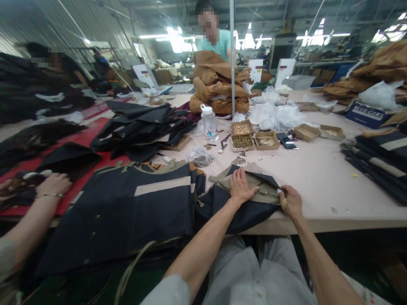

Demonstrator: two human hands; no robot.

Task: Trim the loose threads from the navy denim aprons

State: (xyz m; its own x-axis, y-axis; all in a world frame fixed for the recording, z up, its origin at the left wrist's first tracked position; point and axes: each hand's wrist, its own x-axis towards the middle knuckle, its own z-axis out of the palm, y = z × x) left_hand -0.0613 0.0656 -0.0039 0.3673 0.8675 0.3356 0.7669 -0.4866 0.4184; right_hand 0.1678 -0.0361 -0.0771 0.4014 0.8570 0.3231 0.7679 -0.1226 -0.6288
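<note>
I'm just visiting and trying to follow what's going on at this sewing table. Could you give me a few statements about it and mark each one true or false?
1. The left hand lies flat on the dark navy garment. True.
2. The right hand grips the plastic water bottle. False: the bottle stands untouched farther back; the right hand pinches the garment's khaki strap by a metal buckle.
3. Small cardboard boxes of brass hardware sit behind the garment. True.
4. The folded pile by the pole is white. False: those brown garments are tan-brown.
5. A co-worker's hand rests on the red mat side. True.
</note>
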